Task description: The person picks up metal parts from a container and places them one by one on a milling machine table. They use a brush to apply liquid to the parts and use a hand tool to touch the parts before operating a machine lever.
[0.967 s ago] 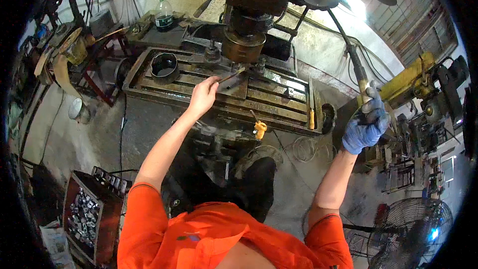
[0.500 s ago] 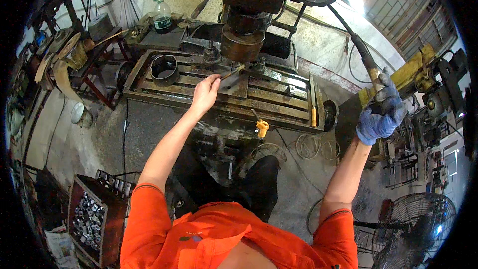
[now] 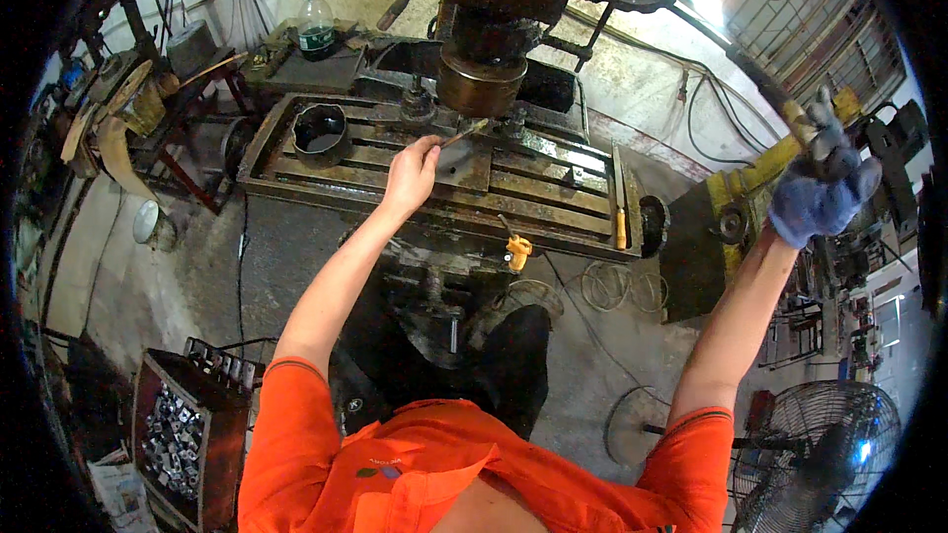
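Note:
My bare left hand (image 3: 413,176) is closed around the handle of a small brush (image 3: 469,130). The bristle end points to the right, just below the round, oily spindle head (image 3: 482,79) of the machine. Below the brush lies the slotted metal machine table (image 3: 375,174). My right hand (image 3: 825,192), in a blue-grey glove, is wrapped round the worn end of a long lever (image 3: 750,69) at the right. That lever slants up and left to the machine's upper part. A dark round pot (image 3: 322,150) with liquid in it stands on the table's left end.
A wooden-handled file (image 3: 620,227) lies at the table's right end. A yellow-handled tool (image 3: 517,253) hangs at its front edge. Metal parts fill a box (image 3: 170,439) at lower left. A caged fan (image 3: 825,454) stands at lower right, and a large bottle (image 3: 316,25) at the back left.
My right hand has swung the lever outward, to the right and slightly up. My left hand, with the brush, has shifted only slightly to the right.

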`<state>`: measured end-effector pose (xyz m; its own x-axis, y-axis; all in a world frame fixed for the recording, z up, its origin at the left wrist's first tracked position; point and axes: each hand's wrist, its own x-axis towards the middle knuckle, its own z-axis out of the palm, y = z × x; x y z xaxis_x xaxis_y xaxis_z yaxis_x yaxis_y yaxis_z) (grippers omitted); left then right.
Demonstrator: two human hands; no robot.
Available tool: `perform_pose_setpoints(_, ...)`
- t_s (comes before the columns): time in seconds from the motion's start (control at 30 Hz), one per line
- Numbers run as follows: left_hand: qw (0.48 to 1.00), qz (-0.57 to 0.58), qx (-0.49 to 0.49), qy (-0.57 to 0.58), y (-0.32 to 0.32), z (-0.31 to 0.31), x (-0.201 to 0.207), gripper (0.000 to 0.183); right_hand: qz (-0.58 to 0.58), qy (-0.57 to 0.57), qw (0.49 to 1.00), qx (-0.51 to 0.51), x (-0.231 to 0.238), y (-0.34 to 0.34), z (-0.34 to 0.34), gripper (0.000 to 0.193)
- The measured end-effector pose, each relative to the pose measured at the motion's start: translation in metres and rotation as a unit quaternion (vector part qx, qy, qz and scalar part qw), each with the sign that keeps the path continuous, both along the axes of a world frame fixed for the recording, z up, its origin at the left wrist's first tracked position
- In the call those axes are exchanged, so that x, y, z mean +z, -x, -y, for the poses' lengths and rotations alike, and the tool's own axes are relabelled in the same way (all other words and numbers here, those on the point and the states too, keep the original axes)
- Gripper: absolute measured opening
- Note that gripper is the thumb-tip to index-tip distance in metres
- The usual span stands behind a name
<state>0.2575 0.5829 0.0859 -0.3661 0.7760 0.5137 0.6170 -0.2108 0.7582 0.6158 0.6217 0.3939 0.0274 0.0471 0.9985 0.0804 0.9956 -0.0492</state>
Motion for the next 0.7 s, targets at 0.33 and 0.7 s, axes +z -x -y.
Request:
perform_pose_setpoints(0.33,0.995,0.003,0.098,0.029,0.010,-0.008,-0.006,0.019,0.091,-0.075,0.988,-0.102,0.089,-0.033,-0.064,0.031)
perform_pose_setpoints(0.7,0.983,-0.129,0.126,-0.026,0.086,0.067,0.017,0.020,0.104,-0.119,0.923,-0.351,-0.028,-0.027,-0.008,0.024)
